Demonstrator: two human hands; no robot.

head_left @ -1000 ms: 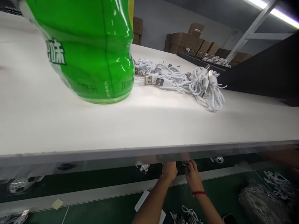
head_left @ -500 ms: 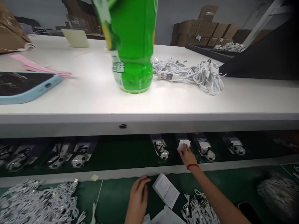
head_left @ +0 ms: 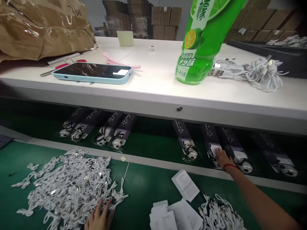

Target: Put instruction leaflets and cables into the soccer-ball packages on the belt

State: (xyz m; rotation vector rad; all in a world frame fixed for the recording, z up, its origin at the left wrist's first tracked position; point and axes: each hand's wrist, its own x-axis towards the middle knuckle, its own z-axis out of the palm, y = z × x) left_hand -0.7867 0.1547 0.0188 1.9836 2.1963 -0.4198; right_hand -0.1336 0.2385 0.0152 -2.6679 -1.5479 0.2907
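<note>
My right hand [head_left: 223, 157], with a red string bracelet at the wrist, reaches onto the dark green strip under the shelf. Its fingers rest on a white paper [head_left: 215, 149] lying on a dark package; whether they grip it cannot be made out. My left hand [head_left: 99, 215] is at the lower edge of a large pile of white cables [head_left: 69, 188], fingers spread and touching it. Between the hands lie white folded leaflets in stacks [head_left: 185, 185], [head_left: 165, 218]. A smaller bundle of white cables [head_left: 222, 214] is beside them.
More dark packages with football-patterned items [head_left: 123, 131] lie along the strip. Above is a white shelf [head_left: 153, 86] holding a phone [head_left: 93, 72], a green bottle [head_left: 203, 41], a tape roll [head_left: 125, 38], more cables [head_left: 261, 73] and a brown wrapped parcel [head_left: 43, 28].
The view has swung left. My left hand has moved from beside the leaflets to the large cable pile. My right hand remains at the package with the white paper.
</note>
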